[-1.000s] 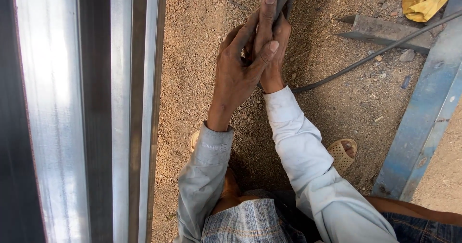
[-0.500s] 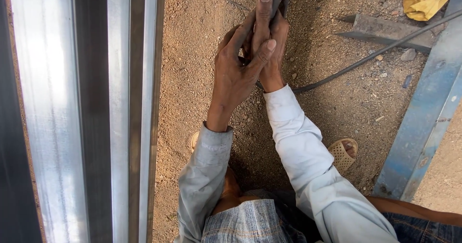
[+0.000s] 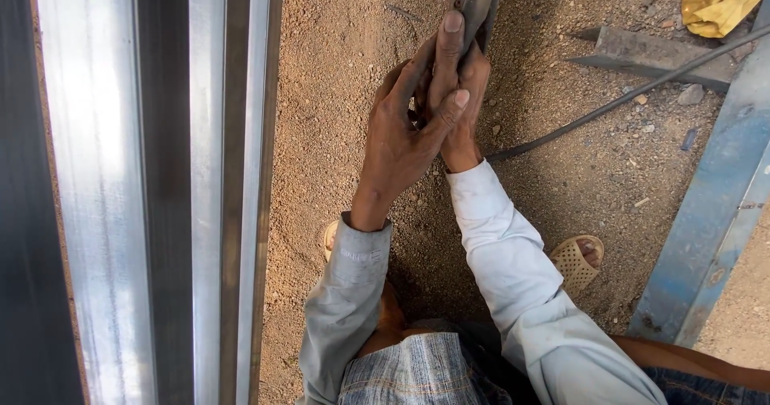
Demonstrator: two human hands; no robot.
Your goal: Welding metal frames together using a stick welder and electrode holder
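Head camera, looking steeply down, close over hands (image 3: 425,108).

**Lighting and picture quality — head view**

Light: strong daylight, hard and warm, falling from above.
Glare: bright washed-out streaks along the metal rails (image 3: 96,188) at the left; dark bands between them hold little detail.
Shadows: deep patch on the sandy ground (image 3: 337,92) beneath the pale sleeves (image 3: 513,269); a short, crisp shadow beside the cable (image 3: 609,104).
Focus: sharp at the centre — sand grains and knuckle creases of the left hand (image 3: 401,136) are distinct.
Blur: slight softness at the top edge.
Distortion: rails splay mildly toward the frame edge.
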